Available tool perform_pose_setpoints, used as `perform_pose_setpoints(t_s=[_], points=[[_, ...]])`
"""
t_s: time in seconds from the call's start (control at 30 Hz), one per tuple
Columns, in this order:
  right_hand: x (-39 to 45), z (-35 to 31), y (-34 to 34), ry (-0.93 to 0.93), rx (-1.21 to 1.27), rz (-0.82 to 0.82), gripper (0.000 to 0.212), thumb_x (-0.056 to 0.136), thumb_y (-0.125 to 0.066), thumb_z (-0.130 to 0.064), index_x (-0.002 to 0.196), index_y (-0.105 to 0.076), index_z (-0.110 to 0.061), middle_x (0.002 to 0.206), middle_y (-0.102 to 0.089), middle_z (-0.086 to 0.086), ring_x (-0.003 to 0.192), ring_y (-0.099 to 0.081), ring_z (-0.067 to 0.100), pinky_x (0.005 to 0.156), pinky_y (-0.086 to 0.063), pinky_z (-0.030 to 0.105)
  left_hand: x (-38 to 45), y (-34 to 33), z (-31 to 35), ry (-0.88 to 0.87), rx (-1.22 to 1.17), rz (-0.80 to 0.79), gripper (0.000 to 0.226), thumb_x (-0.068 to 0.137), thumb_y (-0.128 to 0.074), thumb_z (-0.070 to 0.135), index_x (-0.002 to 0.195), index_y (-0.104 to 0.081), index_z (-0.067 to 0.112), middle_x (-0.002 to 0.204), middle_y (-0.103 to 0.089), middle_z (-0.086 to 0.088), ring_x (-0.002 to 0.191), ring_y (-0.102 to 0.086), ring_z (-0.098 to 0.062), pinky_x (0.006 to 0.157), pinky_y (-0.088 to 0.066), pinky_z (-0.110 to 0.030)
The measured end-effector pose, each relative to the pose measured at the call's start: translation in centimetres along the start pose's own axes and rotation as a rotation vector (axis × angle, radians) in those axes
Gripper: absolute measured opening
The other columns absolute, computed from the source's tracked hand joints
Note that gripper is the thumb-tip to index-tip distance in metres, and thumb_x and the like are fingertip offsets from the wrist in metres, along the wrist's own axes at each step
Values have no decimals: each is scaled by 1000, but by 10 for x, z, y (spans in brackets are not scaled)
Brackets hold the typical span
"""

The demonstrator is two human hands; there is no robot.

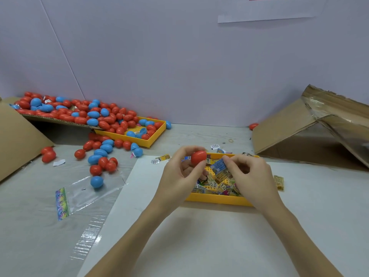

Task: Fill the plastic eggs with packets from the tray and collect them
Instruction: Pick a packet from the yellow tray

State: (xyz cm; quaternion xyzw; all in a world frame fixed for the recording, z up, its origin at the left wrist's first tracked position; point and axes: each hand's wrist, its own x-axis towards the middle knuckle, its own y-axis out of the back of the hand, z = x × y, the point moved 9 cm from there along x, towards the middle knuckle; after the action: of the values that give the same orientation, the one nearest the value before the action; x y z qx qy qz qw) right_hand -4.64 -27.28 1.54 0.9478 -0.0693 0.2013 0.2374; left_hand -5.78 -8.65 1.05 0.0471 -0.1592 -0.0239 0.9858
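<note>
Both hands work over the yellow tray of packets, sitting on a white sheet. Left hand grips a red egg in curled fingertips, above the tray's far-left corner. Right hand pinches a blue packet just beside the egg. Can't tell if the egg is open or closed. Step looks like loading: next, packet goes into the egg, halves snap shut. Left: clear bag, loose eggs. Far left: second yellow tray and cardboard flap piled with red and blue eggs, likely where this one lands.
</note>
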Motion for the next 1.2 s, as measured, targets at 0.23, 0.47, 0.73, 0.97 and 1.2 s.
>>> perform_pose_setpoints(t_s=[0.23, 0.47, 0.73, 0.97, 1.2], points=[[-2, -7, 6, 78, -131, 78, 22, 97, -68, -32, 83, -82, -21, 70, -68, -16, 76, -62, 2, 64, -36, 10, 2, 1, -4, -14, 33, 29, 28, 108, -48, 20, 133, -63, 21, 102, -75, 1, 88, -73, -21, 79, -60, -28], [-5, -20, 2, 158, -171, 84, 20, 96, -69, -31, 83, -80, -19, 74, -70, -11, 77, -62, 5, 68, -39, 10, -3, 2, 9, -75, 96, 33, 25, 101, -47, 42, 96, -66, 26, 75, -55, 5, 66, -50, -10, 59, -39, -20], [-8, -27, -3, 183, -146, 56, 30, 99, -63, -35, 84, -80, -15, 72, -68, -11, 72, -61, 6, 69, -38, 9, -6, -5, 11, -213, 456, 54, 9, 92, -77, 28, 93, -72, 20, 91, -63, 12, 86, -60, -9, 71, -43, -13], [-4, -9, -18, -208, 484, -203, 42, 106, -39, -41, 122, -71, -19, 102, -78, 3, 97, -74, 17, 75, -59, 24, 0, 3, 4, -111, 315, 51, 7, 97, -70, 16, 98, -72, 22, 99, -69, 9, 97, -63, -6, 79, -48, -14], [-10, -25, -22, -67, 424, -291, 14, 93, -71, -27, 103, -78, -23, 97, -78, -7, 89, -72, 6, 74, -54, 17, -2, -7, -11, 117, -15, -101, 9, 96, -66, 32, 95, -73, 27, 76, -61, 11, 70, -56, -5, 62, -47, -17]])
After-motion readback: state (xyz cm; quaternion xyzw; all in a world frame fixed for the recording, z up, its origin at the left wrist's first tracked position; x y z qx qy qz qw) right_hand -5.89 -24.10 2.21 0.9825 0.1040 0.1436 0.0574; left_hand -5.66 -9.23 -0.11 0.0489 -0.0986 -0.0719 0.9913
